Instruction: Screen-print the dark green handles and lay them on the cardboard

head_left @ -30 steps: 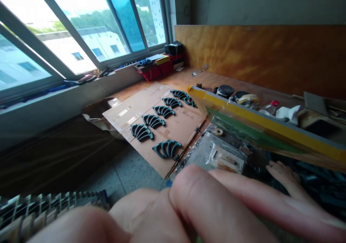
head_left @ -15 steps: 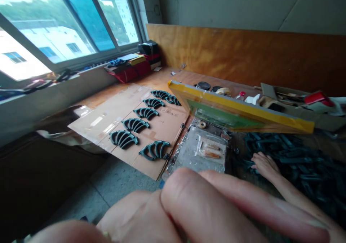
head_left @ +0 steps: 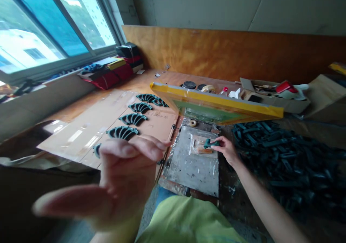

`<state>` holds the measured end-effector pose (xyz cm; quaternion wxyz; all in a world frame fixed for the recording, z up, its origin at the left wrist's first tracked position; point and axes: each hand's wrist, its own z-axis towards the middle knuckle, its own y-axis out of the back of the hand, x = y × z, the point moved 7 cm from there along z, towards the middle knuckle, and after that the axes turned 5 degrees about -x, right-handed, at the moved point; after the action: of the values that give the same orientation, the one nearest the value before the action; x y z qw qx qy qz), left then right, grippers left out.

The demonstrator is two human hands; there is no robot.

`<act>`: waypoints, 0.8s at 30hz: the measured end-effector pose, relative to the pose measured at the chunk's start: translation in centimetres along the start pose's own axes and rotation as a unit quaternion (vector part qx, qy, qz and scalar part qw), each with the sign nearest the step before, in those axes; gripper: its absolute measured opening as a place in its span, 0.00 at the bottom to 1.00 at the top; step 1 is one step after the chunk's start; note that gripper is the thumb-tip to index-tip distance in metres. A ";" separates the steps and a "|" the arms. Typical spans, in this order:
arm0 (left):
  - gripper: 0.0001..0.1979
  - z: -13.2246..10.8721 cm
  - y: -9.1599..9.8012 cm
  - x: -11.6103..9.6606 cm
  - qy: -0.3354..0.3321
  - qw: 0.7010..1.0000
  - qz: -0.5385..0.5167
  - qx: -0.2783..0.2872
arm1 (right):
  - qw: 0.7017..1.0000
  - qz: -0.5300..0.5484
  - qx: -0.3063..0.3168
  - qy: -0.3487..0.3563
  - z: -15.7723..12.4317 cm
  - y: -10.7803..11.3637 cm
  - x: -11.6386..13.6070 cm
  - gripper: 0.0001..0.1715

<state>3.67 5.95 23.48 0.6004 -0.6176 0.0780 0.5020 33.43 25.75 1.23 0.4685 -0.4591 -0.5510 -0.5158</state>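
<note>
apparently, the right hand (head_left: 227, 151) pinches 1 green part (head_left: 209, 143) by its end, so the rest is free over wooden pieces (head_left: 204, 150) beside this hand; the left hand (head_left: 123, 176), spread wide, seems empty.

Dark-green piece (head_left: 207, 144), grey plate (head_left: 193, 169), yellow-edged frame (head_left: 216, 100) — lime cloth (head_left: 189, 221), mottled orange board (head_left: 211, 57)

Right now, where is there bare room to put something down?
The cardboard has room left of the curved parts; the grey board has some nearer you than the brown pieces. It's crowded at the dark pile, right of your right hand.
</note>
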 end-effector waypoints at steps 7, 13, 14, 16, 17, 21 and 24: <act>0.24 6.4 6.6 5.6 -0.011 0.995 0.083 -0.049 | 0.953 -0.237 0.063 0.181 0.2 -5.3 -0.7 0.11; 0.22 8.8 9.2 8.8 0.038 0.988 0.132 -0.078 | 0.868 -0.415 0.087 0.260 -0.7 -6.1 -0.3 0.12; 0.22 9.5 8.4 9.0 0.038 0.987 0.139 -0.066 | 0.855 -0.439 0.091 0.263 -0.8 -6.7 -0.2 0.13; 0.23 11.3 6.0 9.6 0.041 0.986 0.156 -0.030 | 0.829 -0.473 0.119 0.274 -1.0 -8.5 -0.1 0.22; 0.23 12.1 4.7 10.0 0.046 0.986 0.162 -0.010 | 0.817 -0.483 0.145 0.281 -1.2 -9.5 -0.4 0.27; 0.26 14.6 0.8 11.6 0.074 0.979 0.178 0.059 | 0.784 -0.513 0.217 0.275 -1.4 -11.7 -2.2 0.35; 0.26 14.8 0.3 11.9 0.071 0.978 0.186 0.069 | 0.784 -0.531 0.192 0.256 -0.7 -10.7 -3.1 0.36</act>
<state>1.39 24.06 18.09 0.5309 -0.5834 0.2684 0.5529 23.29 24.44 -3.25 0.3230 0.1547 -0.6552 -0.6652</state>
